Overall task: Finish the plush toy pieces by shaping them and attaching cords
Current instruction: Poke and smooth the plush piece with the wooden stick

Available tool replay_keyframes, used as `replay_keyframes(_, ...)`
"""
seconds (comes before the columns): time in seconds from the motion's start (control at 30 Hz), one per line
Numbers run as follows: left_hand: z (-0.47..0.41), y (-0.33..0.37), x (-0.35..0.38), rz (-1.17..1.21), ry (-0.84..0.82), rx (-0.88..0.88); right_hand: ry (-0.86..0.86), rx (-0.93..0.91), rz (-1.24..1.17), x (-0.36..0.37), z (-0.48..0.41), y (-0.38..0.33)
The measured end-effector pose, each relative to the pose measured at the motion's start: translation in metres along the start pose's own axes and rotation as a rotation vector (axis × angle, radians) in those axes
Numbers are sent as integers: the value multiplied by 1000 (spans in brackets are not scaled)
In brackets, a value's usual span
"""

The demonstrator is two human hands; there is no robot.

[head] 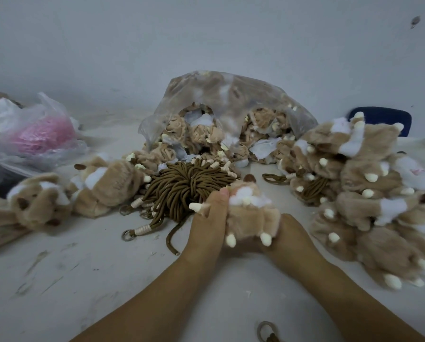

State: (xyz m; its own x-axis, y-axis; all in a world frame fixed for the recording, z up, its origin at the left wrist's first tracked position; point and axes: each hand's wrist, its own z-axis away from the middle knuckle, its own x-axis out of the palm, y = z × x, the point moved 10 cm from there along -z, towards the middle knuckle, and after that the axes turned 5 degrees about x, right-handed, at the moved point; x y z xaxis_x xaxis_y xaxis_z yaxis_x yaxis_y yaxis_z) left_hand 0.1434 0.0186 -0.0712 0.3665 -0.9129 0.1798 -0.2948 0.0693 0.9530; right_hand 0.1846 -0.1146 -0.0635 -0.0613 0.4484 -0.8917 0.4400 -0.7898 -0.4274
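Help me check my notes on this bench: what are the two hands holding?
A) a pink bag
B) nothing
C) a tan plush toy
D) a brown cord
C: the left hand and right hand both grip a tan plush toy with cream claws, just in front of the pile of brown cords.

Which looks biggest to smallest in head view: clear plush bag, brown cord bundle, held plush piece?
clear plush bag
brown cord bundle
held plush piece (close to the bundle and nearer the camera: unsure)
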Motion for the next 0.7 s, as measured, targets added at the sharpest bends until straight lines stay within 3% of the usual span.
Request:
replay_keyframes(0.1,-1,7,-3,10,23,50,63,19,-80,-17,3,8)
replay_keyframes(0.2,-4,8,-23,76,165,45,113,7,-50,-30,3,18)
replay_keyframes(0.33,-10,13,-54,50,301,100,241,132,-89,-51,-5,44)
replay_keyframes(0.43,-9,22,-45,-76,233,184,443,190,-293,-65,-1,52)
replay_keyframes(0.5,-7,28,-27,-195,116,264,507,111,-388,-69,3,40)
replay_keyframes(0.6,-1,32,-4,-350,-29,346,455,-57,-451,-66,6,9)
replay_keyframes(0.7,1,31,5,-405,-92,368,329,-132,-352,-49,1,-7)
